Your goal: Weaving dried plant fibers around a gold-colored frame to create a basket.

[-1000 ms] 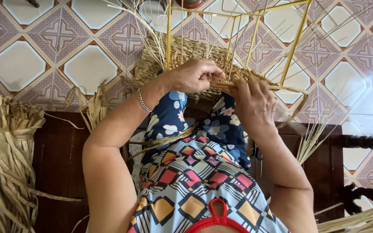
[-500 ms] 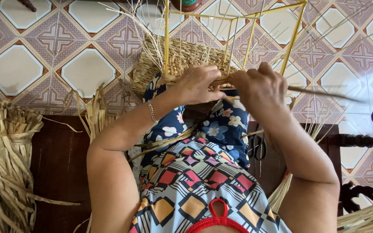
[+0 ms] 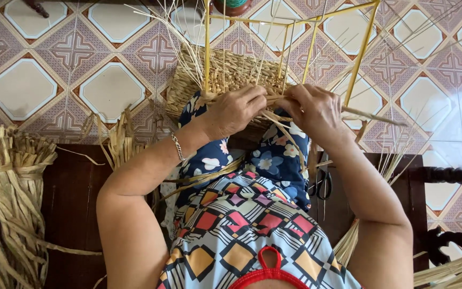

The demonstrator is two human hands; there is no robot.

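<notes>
I see a half-woven straw basket (image 3: pixel 225 80) on the person's lap, built around a yellow wire frame (image 3: pixel 360 56).

Progress, judging from the head view: the lower band of the basket is woven tight. The upper part of the frame is bare, 4 yellow uprights and the top rail exposed, with loose straw stakes (image 3: pixel 177 37) sticking up past the weave. So the base and lower wall look done, and most of the wall height and the rim are left.

Grip: left hand (image 3: pixel 235 111) is curled closed over the near edge of the weave, fingers pressed down on the strands. Right hand (image 3: pixel 316 109) is closed too, pinching a long straw strand (image 3: pixel 372 115) that runs out to the right. Both hands sit close together at the basket's near rim.

Around: a big bundle of raw straw (image 3: pixel 6 198) at the left edge of the dark wooden bench (image 3: pixel 76 214), black scissors (image 3: pixel 321 184) on the bench beside the right forearm, more straw at the bottom right corner, patterned tile floor (image 3: pixel 54 69) beyond.
</notes>
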